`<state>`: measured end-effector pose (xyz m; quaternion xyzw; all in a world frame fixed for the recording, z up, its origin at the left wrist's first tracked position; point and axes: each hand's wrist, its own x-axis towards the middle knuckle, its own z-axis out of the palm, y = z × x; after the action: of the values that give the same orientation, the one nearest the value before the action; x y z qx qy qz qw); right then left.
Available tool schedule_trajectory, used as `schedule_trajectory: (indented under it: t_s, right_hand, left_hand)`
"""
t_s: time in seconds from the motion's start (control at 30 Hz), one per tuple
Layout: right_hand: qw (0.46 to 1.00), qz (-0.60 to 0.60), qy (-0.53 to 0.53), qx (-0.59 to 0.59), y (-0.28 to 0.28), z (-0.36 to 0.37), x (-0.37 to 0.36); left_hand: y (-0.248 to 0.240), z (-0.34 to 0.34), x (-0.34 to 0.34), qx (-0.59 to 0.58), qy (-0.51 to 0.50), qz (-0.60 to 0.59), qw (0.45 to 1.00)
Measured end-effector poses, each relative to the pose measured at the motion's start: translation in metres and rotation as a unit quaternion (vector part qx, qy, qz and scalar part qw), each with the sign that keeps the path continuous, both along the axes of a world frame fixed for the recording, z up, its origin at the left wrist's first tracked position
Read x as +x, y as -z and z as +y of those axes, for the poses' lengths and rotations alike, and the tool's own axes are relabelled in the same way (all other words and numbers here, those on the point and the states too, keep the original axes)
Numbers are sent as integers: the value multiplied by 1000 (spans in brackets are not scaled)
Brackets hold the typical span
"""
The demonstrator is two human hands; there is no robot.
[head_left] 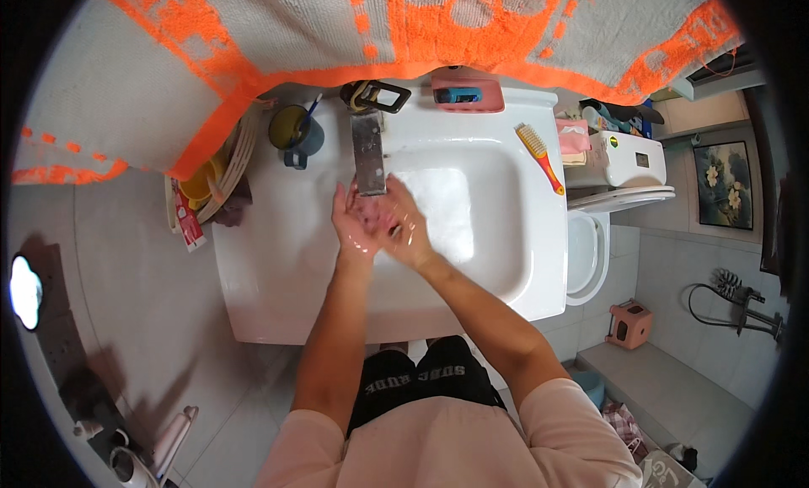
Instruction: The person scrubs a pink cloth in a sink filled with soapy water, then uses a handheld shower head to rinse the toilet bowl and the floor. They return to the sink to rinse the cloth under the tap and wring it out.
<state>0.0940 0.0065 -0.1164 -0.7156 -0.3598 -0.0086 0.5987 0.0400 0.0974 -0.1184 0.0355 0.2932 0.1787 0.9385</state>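
Observation:
Both my hands are together over the white sink (pixel 497 235), just under the flat metal spout of the faucet (pixel 368 149). My left hand (pixel 356 227) is turned palm up with its fingers apart, and its skin glistens wet. Against it from the right lies my right hand (pixel 411 228), wet too, its fingers loosely stretched toward the spout. No object shows in either hand. The spout hides part of the fingertips. At the spout's far end, the dark loop-shaped handle (pixel 388 96) points to the right.
A dark mug (pixel 310 142) with a toothbrush stands left of the faucet. Behind it are a pink soap dish (pixel 490 99) and, on the right rim, a hairbrush (pixel 541 158). An orange and grey towel (pixel 320 33) hangs across the far side. A toilet (pixel 600 260) is at right.

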Motion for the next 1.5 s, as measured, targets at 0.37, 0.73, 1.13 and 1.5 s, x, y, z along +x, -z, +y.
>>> schedule_trajectory:
  t_s: [0.37,0.73,1.13,1.5]
  right_hand:
    - [940,332,68,-19,-5,26,4]
    - [932,357,39,42,7,12,-33]
    - [986,150,70,-24,-14,16,18]
    - [991,107,9,-86,-20,24,-4]
  left_hand:
    - [29,-7,19,73,-29,173,982]
    - [12,-6,-10,70,-24,63,995]
    - [5,-29,-4,51,12,-14,999]
    - [100,5,-8,124,-17,-48,991]
